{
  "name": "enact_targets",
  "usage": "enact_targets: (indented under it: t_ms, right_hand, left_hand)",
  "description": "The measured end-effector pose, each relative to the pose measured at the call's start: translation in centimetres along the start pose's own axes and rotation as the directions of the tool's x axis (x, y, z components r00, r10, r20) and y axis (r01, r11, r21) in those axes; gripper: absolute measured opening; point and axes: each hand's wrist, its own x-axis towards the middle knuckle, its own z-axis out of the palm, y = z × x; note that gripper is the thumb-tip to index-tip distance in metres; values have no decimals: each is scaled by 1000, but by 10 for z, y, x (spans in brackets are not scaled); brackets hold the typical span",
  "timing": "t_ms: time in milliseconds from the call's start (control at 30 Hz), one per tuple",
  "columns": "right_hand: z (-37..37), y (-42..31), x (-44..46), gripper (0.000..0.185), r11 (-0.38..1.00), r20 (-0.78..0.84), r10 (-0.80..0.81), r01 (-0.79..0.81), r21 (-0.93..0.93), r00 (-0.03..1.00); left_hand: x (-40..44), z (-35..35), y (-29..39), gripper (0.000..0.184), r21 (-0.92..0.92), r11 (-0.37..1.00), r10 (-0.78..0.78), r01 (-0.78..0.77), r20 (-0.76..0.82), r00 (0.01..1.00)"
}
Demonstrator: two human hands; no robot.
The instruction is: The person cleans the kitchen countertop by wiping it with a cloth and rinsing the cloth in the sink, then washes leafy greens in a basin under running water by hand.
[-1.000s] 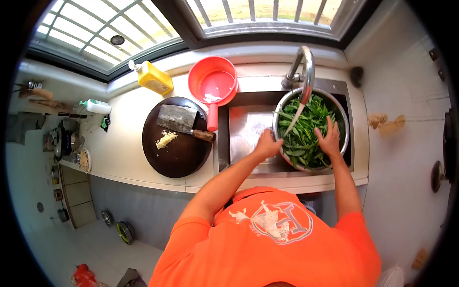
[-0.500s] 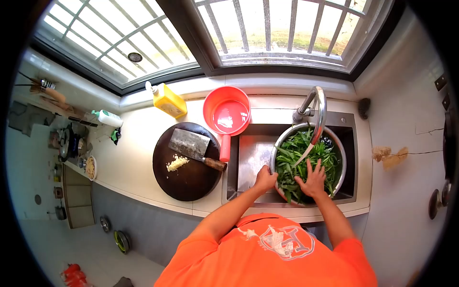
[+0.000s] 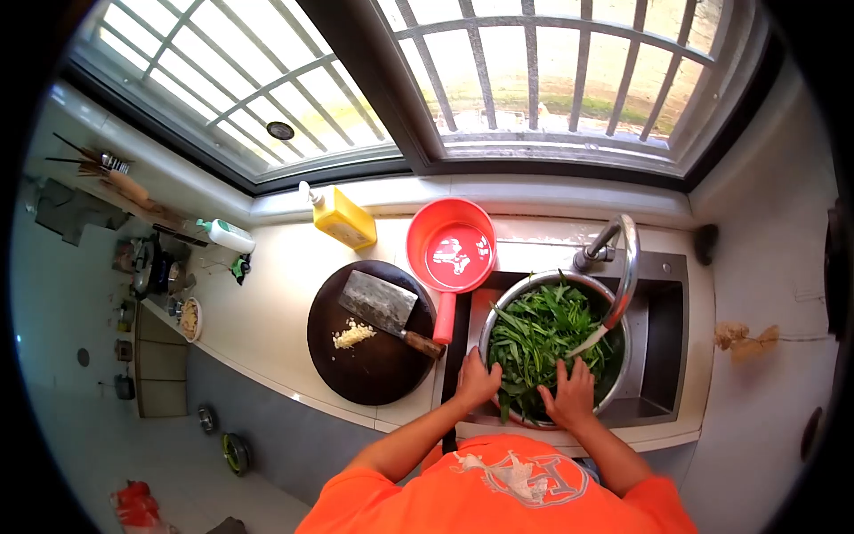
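Leafy greens (image 3: 543, 334) fill a round metal bowl (image 3: 625, 356) in the sink (image 3: 663, 374). At the bowl's left front rim is my left hand (image 3: 478, 383), its fingers curled around the edge. My right hand (image 3: 571, 392) lies on the greens near the front of the bowl, fingers spread. The curved faucet (image 3: 630, 267) reaches over the bowl, and a pale stream or spout end meets the greens just above my right hand.
Left of the sink, a cleaver (image 3: 378, 301) and chopped pale bits (image 3: 353, 335) rest on a round dark board (image 3: 356, 378). A red long-handled dipper (image 3: 452, 254), yellow bottle (image 3: 344, 220) and white bottle (image 3: 229, 235) stand behind. Barred windows line the back.
The bowl has slid left within the sink, with my left hand at its rim. My right hand has moved towards the front of the greens. The view has tilted up.
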Motion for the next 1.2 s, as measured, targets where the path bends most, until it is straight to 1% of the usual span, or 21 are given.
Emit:
enact_targets:
  t_ms: [33,67,100,133,233,300,367,467,500,633,667,700,733,800,867,933,967,1033,1100,1167,1200]
  right_hand:
    - [-4,2,0,78,1000,-57,-16,14,-22,998]
    - [-11,4,1,78,999,-109,-31,27,-44,994]
    - [-22,2,5,77,998,-187,-55,46,-50,981]
    - [-25,6,11,80,995,-238,-86,73,-64,967]
    - [-23,19,28,83,995,-220,-98,91,-41,971]
    - [-10,27,41,83,990,-182,-139,137,-21,973]
    - [2,31,56,83,993,-88,-111,107,-57,990]
    - [4,32,62,82,999,32,-11,13,-49,999]
    - [6,33,63,83,999,53,21,-19,-45,998]
    - [15,36,65,85,995,213,99,-93,-38,972]
    - [16,38,67,85,993,256,120,-113,-42,959]
    - [16,36,70,82,982,358,184,-188,-26,915]
    - [22,38,68,75,988,309,156,-153,-32,938]
    - [30,41,67,61,996,209,85,-75,-56,974]
    - [25,48,75,68,999,539,52,-47,-23,841]
    - [25,57,80,71,998,642,36,-62,19,766]
    - [36,60,73,70,995,609,45,-91,46,792]
    - [53,66,67,71,998,499,26,-49,32,866]
    - [58,66,63,75,995,363,-48,77,-67,931]
    - [49,64,55,80,1000,238,-5,7,-7,971]
    - [35,60,54,84,1000,195,-1,3,-7,981]
  left_hand:
    - [-8,0,10,72,-21,1000,11,-13,-88,996]
    - [-12,-2,16,86,-24,999,40,-40,0,999]
    - [-19,-4,29,87,75,972,231,-224,-91,969]
    - [-24,-5,43,88,194,900,422,-391,-158,893]
    - [-10,-7,82,89,165,776,609,-608,52,791]
    - [5,12,86,85,252,717,631,-650,164,758]
    - [32,41,76,79,353,620,671,-701,225,707]
    - [47,59,72,77,376,644,546,-666,384,744]
    - [49,62,71,74,395,611,597,-687,340,727]
    - [54,71,72,68,410,608,530,-680,428,732]
    - [58,78,67,68,377,646,516,-663,425,744]
    - [59,78,67,68,340,685,496,-645,430,754]
    - [61,79,68,68,304,723,475,-621,434,765]
    - [65,77,71,70,321,731,387,-602,531,754]
    - [70,75,73,71,349,710,348,-611,581,736]
    - [76,78,78,73,362,724,318,-587,580,750]
    - [73,78,80,73,367,731,300,-576,585,754]
    - [73,78,85,75,394,732,268,-556,584,766]
    - [75,78,85,76,386,735,280,-557,576,768]
    - [73,78,77,76,339,750,316,-568,571,758]
    - [75,73,80,76,309,755,370,-578,526,766]
